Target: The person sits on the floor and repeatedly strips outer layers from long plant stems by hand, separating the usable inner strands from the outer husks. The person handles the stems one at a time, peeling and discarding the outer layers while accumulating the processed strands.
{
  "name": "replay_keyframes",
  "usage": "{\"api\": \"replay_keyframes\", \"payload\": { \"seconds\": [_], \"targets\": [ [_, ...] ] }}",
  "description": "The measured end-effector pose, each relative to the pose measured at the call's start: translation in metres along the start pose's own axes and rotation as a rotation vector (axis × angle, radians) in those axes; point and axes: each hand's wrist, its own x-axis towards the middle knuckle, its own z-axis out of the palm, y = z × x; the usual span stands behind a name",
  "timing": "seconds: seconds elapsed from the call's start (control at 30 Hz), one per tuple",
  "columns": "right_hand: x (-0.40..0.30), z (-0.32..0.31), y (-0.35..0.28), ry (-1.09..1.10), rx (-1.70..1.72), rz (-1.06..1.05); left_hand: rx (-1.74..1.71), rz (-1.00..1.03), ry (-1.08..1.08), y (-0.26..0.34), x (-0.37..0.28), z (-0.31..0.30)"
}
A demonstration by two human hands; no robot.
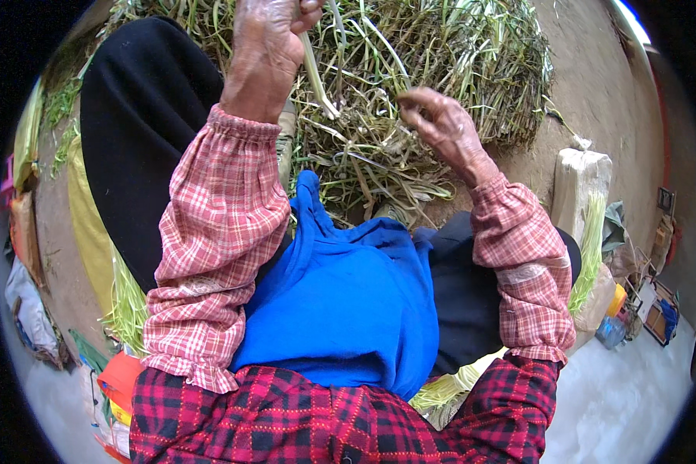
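Observation:
My left hand [267, 58] is at the top of the view, its fingers closed around a pale plant stalk [316, 75] that hangs down and ends in a whitish base. Part of that hand and the stalk's upper end are cut off by the frame edge. To the right, my right hand [443, 124] hovers over the trimmings with thumb and forefinger bent and apart. A thin green strand passes by its blurred fingertips, and no grip on it shows. Beneath both hands lies a heap of cut leaves and stems [371, 151]. Across my lap spreads a blue cloth [342, 307].
A large pile of green and dry stalks [475, 64] stands ahead. Pale yellow-green stems lie at left [124, 301], at right [588, 249] and by my hip [441, 394]. A whitish wrapped block [580, 180], a blue plastic container [612, 330] and an orange-red container [119, 374] are nearby.

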Motion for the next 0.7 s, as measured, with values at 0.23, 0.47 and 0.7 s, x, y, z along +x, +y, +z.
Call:
{"api": "replay_keyframes", "payload": {
  "seconds": [0.23, 0.47, 0.7],
  "targets": [
    [0.036, -0.006, -0.057, 0.084, 0.517, 0.263, 0.039, -0.125, -0.034, -0.028, -0.017, 0.02],
    [0.034, -0.004, -0.056, 0.07, 0.884, 0.367, 0.096, -0.095, -0.085, -0.047, -0.017, 0.022],
    [0.033, -0.007, -0.046, -0.056, 0.999, 0.35, 0.215, -0.228, -0.214, -0.071, -0.033, 0.004]
  ]
}}
